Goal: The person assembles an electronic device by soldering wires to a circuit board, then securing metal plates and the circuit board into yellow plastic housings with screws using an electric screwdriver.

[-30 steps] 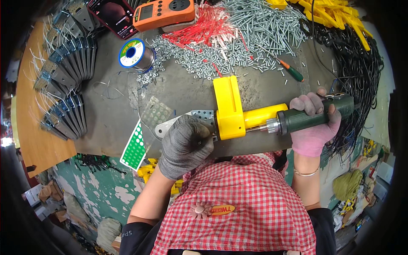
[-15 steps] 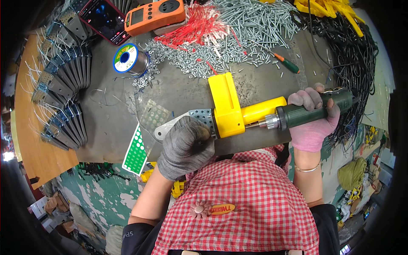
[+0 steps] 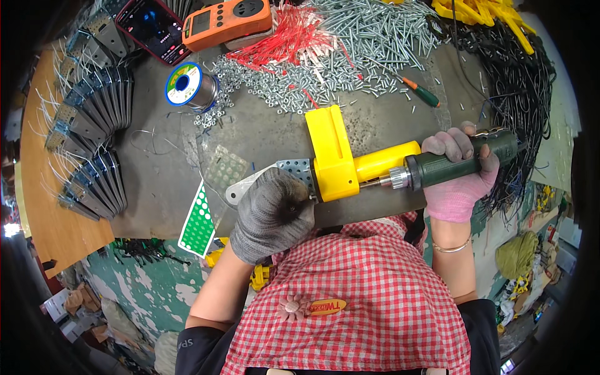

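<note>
My left hand (image 3: 270, 215), in a grey knitted glove, is closed around a flat metal plate (image 3: 240, 189) with a rounded end. A bluish, hole-punched section (image 3: 294, 167) of metal shows between that hand and a yellow plastic piece (image 3: 331, 153). The yellow piece has a flat upright block and a round handle-like tube (image 3: 387, 161) pointing right. In a pink glove with greyed fingers, my right hand (image 3: 455, 197) grips a dark green electric screwdriver (image 3: 440, 170). Its bit (image 3: 370, 183) points left and meets the side of the yellow piece; the tip is hidden.
Loose screws (image 3: 375, 44) and nuts (image 3: 244, 78) cover the back, beside red-and-white strips (image 3: 287, 37). A solder spool (image 3: 199, 87), phone (image 3: 152, 28) and orange meter (image 3: 226, 24) stand back left. Metal brackets (image 3: 100, 100) line the left; black cables (image 3: 519, 94) heap right. A small screwdriver (image 3: 425, 94) lies near the screws.
</note>
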Motion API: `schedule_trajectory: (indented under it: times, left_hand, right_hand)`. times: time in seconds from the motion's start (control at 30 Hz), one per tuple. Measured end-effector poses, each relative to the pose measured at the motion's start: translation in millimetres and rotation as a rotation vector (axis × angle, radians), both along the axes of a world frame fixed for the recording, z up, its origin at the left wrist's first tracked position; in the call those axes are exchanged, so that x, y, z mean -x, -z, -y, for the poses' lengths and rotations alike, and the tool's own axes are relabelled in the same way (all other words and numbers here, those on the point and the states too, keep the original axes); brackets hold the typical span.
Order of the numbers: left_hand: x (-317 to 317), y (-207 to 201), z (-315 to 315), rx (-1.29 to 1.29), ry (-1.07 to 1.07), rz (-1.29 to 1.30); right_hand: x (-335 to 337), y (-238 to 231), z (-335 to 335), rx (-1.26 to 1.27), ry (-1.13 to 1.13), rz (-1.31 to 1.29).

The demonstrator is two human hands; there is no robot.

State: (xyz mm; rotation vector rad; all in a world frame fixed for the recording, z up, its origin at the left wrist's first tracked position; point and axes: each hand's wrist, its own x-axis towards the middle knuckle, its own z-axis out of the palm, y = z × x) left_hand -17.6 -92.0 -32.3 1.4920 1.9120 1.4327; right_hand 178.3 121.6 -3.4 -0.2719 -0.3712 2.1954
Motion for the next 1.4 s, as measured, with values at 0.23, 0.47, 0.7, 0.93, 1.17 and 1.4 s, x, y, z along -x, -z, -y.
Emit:
schedule_trajectory:
  times: [0.23,0.47,0.7,0.93,1.17,1.4]
  left_hand:
    - [-2.3,3.5,1.3,0.009,-0.013,0.024]
    - [-3.4,11.4,2.1,-0.043,-0.032,0.06]
    - [-2.7,2.2,1.9,-0.021,-0.018,0.009]
    - [-2.2,5.7,4.3,0.002,-0.017,-0.011]
    - [-1.4,6.7,4.3,-0.032,0.006,0.026]
    - [0.0,1.9,3.9,-0.013,0.032,-0.075]
  right_hand:
    - [-3.7,3.7,-2.2,0.0,-0.005,0.006]
    - [1.3,-2.3,1.8,0.017,0.039,0.02]
    - [0.7,-3.5,0.6,-0.007,0.0,-0.001]
    - [0.7,-4.4,2.0,-0.001,0.008,-0.004]
    - [1.2,-4.7,3.1,0.017,0.03,0.02]
    - [0.2,-4.6,1.5,-0.007,0.0,0.008]
